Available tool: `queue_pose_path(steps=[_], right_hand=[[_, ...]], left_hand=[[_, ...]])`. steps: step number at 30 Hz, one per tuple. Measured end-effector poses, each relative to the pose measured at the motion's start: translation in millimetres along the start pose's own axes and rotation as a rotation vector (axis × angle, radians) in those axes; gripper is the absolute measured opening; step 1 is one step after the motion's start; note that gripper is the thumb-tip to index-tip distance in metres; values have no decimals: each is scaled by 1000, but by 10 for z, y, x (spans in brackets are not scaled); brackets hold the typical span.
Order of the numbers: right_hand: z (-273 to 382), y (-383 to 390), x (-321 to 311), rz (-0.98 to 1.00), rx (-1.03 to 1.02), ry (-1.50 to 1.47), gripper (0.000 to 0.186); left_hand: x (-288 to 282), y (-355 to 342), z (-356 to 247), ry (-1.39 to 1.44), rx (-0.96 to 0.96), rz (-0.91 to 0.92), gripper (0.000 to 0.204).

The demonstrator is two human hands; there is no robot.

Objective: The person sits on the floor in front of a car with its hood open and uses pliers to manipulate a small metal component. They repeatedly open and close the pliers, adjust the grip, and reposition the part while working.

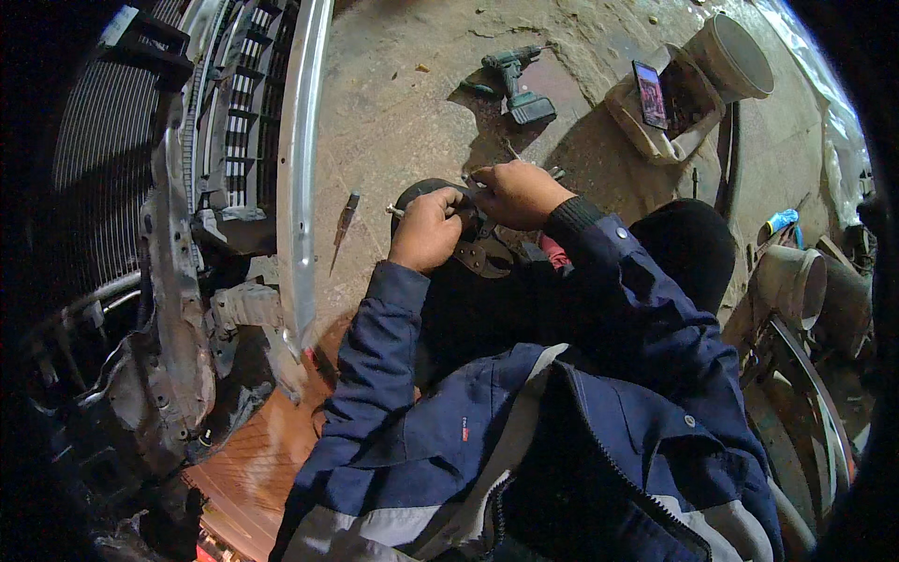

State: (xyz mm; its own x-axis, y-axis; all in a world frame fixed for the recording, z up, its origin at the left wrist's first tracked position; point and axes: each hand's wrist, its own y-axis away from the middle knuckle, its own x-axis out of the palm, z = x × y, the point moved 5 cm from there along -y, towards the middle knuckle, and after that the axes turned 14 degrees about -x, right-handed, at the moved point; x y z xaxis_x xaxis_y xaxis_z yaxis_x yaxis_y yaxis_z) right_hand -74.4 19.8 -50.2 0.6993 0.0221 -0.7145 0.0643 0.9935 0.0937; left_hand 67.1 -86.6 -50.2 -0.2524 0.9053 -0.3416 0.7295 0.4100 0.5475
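Observation:
My left hand (427, 230) is closed, its fingers curled at a small dark part over my left knee. A thin pale-tipped piece (394, 212) sticks out on its left side. My right hand (521, 194) is closed right beside it, pinching at the same spot; a thin metal tip shows past its fingers, but what it belongs to is hidden. Just below both hands rests a flat brownish metal piece (485, 259) with holes, on my dark trousers. A screwdriver (346, 221) lies on the floor left of my left hand.
A green cordless drill (521, 86) lies on the floor ahead. Beyond it to the right are a phone (650, 96) propped on a cut-open container (629, 110) and a bucket (732, 56). Car front parts with a long metal rail (302, 169) stand at left; another bucket (794, 286) is at right.

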Motion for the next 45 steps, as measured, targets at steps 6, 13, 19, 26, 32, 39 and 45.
queue_pose_path(steps=[6, 13, 19, 26, 32, 39, 45], right_hand=[[-30, -23, -11, -10, -65, 53, 31], [-26, -36, 13, -12, -142, 227, 40], [-16, -13, 56, -34, -137, 289, 47], [67, -34, 16, -109, -250, 229, 45], [218, 25, 23, -214, -205, 182, 33], [413, 289, 48, -447, -217, 98, 34], [397, 304, 235, -432, -127, 84, 26]], left_hand=[[8, -47, 135, -69, -47, -105, 19], [10, -24, 53, -33, -38, -154, 16], [45, 167, -88, -277, 41, -471, 20], [-102, 119, -103, -256, 284, -341, 24], [-118, 146, -24, -190, 177, -305, 23], [-105, 300, -32, -83, 186, -378, 20], [-76, 406, -84, -131, 167, -368, 20]])
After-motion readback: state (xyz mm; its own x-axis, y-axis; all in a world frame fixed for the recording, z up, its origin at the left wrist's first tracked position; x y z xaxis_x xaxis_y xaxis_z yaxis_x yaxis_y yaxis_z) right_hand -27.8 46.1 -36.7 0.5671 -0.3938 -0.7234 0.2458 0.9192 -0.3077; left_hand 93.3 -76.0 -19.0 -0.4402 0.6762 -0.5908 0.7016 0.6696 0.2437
